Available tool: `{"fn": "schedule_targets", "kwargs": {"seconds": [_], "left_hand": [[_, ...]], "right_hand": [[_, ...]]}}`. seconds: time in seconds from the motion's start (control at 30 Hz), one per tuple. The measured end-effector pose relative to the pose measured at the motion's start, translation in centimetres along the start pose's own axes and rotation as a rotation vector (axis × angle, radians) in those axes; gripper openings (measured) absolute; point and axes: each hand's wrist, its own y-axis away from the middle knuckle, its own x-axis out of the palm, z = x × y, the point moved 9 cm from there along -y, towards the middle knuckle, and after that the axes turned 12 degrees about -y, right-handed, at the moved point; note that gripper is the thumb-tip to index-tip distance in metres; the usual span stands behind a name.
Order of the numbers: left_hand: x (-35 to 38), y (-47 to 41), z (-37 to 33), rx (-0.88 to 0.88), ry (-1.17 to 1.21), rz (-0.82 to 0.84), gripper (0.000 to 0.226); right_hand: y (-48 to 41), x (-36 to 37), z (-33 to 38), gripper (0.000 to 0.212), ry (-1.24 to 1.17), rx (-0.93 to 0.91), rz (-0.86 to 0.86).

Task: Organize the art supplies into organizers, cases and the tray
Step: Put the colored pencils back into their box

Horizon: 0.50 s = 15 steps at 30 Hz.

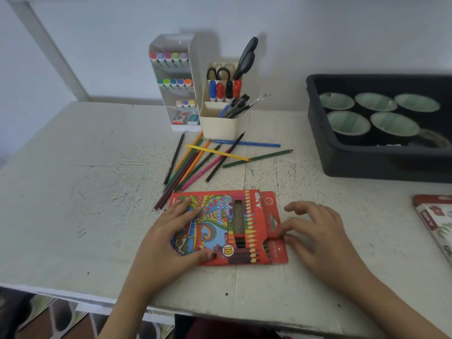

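My left fingers [182,207] lie straight and spread, pressing flat on the box [227,216], with the left hand [168,233] covering its left part. My right fingers [291,225] are curled, thumb and forefinger pinching the edge of the open flap [270,211]; the right hand [318,231] sits just beside that end. The box lies flat on the surface [73,192] between both hands. Beyond the left fingers, loose pencils [195,162] lie scattered, some ending just beside the box. Farther out stand an organizer [220,123] and a marker rack [175,81]. Beyond the right fingers, a tray [367,162] holds cups [349,121].
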Motion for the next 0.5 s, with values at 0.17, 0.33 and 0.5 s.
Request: {"fn": "schedule_targets", "kwargs": {"seconds": [0.17, 0.33, 0.5], "left_hand": [[0.0, 0.0, -0.2, 0.001, -0.007, -0.004, 0.082], [-0.1, 0.0, -0.2, 0.002, -0.009, -0.010, 0.084], [0.0, -0.1, -0.2, -0.002, -0.016, 0.001, 0.086]], "right_hand": [[-1.0, 0.8, 0.3, 0.010, -0.067, 0.027, 0.021], [-2.0, 1.4, 0.1, 0.006, -0.101, 0.092, 0.066], [-4.2, 0.2, 0.2, 0.018, -0.209, 0.100, 0.150]]}}
